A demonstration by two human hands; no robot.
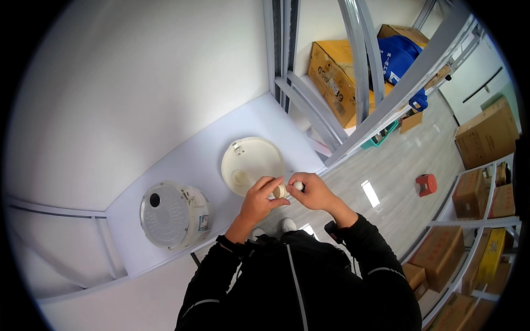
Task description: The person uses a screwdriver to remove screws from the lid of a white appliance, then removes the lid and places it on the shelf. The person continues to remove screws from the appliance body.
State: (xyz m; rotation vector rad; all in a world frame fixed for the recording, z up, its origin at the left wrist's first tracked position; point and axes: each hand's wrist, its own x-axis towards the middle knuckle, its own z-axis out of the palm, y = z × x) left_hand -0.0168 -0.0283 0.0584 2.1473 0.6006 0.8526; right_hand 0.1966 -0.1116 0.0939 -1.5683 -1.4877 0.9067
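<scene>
Both hands meet just above the near edge of the white tabletop (182, 160). The left hand (259, 199) pinches a small round beige part (280, 191) between thumb and fingertips, and the right hand (314, 191) is closed around a small white piece (298, 186) held right beside it; whether the two pieces touch cannot be told. Just behind the hands a round cream lid (251, 163) lies flat on the tabletop. Farther left sits a white cooker body (174, 215) with a clear round top. Cardboard boxes (331, 77) stand behind the metal shelf frame on the right.
</scene>
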